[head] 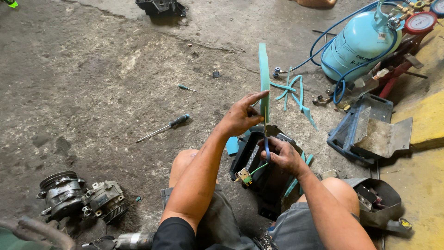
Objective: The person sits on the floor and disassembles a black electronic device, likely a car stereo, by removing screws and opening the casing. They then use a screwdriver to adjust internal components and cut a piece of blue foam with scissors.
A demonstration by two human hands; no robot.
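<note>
Currently I log my left hand (240, 118) pinching an upright teal foam strip (264, 78) above a black plastic housing (259, 166) held between my knees. My right hand (284, 155) is closed on the strip's lower end at the housing's top edge. Nearby on the concrete floor (101, 74): screwdriver (164, 127), compressor (81, 196), light blue gas cylinder (358, 44).
</note>
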